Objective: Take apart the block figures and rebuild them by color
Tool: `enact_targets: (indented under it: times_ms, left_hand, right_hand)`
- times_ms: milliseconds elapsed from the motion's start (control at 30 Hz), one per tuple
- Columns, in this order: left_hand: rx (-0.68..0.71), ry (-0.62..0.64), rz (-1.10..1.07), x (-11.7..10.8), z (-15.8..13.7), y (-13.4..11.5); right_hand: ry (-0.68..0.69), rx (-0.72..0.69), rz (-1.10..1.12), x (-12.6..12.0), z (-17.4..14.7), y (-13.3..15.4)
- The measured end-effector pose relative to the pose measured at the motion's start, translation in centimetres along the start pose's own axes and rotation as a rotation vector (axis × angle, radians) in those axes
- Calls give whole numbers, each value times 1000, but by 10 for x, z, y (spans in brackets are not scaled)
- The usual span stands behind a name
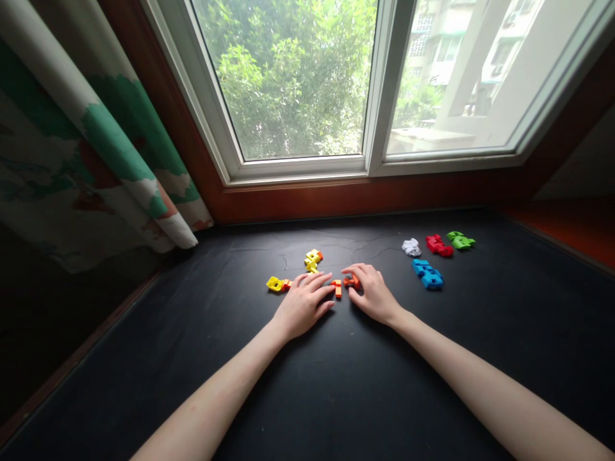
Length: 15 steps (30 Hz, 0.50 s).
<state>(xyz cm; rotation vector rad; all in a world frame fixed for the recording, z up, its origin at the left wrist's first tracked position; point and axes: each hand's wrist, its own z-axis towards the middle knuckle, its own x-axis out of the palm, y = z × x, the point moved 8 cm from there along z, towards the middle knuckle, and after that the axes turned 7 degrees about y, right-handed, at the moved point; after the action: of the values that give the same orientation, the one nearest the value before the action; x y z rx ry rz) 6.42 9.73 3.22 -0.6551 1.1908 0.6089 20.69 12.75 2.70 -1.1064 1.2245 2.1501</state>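
Observation:
Small plastic toy pieces lie on the black tabletop [307, 397]. My left hand [305, 302] rests palm down with its fingers stretched over some of them. A yellow piece [275, 284] joined to an orange-red one [287, 285] shows at its left, and another yellow piece [313, 258] with an orange end lies just beyond its fingers. Between my hands is a small orange block [338, 289]. My right hand [372, 293] curls its thumb and fingers around an orange-red piece [352, 282], partly hidden by the fingers.
Off to the right lie a white toy piece [412, 248], a red one [439, 246], a green one [461, 241] and a larger blue one [427, 274]. A window [369, 169] stands behind the table, and a patterned curtain [129, 147] hangs at the left.

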Motion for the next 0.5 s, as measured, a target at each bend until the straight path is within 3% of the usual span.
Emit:
enact_targets:
  times_ms: [233, 500]
  left_hand:
    - [15, -24, 18, -2, -1, -2]
    - [-156, -56, 168, -6, -3, 4]
  right_hand:
    - [51, -92, -58, 0, -2, 17]
    - [58, -92, -55, 3, -1, 15]
